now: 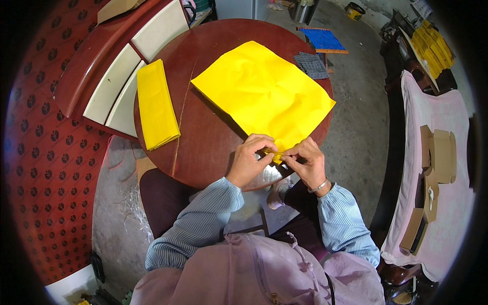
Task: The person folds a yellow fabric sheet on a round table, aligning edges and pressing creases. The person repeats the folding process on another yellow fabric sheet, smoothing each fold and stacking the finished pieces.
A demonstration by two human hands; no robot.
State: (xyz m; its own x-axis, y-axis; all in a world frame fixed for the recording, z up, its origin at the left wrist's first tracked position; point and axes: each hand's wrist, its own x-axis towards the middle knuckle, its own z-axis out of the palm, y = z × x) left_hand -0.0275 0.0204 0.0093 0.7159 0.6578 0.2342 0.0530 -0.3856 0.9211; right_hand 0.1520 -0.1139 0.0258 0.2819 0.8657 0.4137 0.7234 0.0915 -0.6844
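A large yellow sheet [264,91], creased and fabric-like or papery, lies spread over the round red-brown table [178,46]. Its near corner is gathered at the table's front edge. My left hand [251,158] pinches that corner between thumb and fingers. Close beside it, my right hand [306,161] pinches the same bunched corner from the other side. The fingertips of both hands nearly meet, and the small folds between them are partly hidden. A stack of folded yellow sheets [156,104] rests on the table's left side.
A cabinet with cream panels [152,30] adjoins the table at the left. Grey cloth [311,66] lies at the table's right edge, near a blue-topped stool [324,40]. Open cardboard boxes [442,155] rest on a pink-covered bench [422,109] at right. Yellow bundles [432,46] lie beyond it.
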